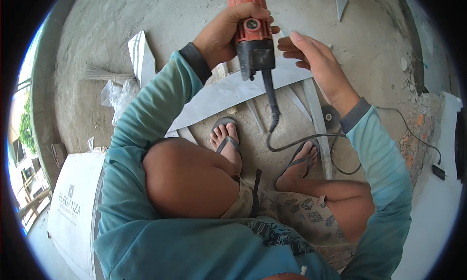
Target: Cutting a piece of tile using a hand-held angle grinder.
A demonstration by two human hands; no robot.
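Note:
An orange-red power tool with a black rear end, which looks like an angle grinder (255, 32), is held up in front of me. My left hand (228, 29) is wrapped round its body; the tool's front end lies beyond the top edge of the picture. From the rear end a black cord (270, 97) hangs down and curls to the right. My right hand (318, 59) is raised just right of the tool, fingers apart and holding nothing. Below the tool a long grey-white tile slab (209, 105) lies on the floor.
Narrow tile offcuts (296, 102) and a long straight strip (317, 124) lie near my feet, beside a dark round disc (331, 117). Leftward are a striped tile piece (140, 56), a stick broom (104, 74), a plastic bag (116, 99) and a white carton (73, 197). A black connector (439, 171) lies rightward.

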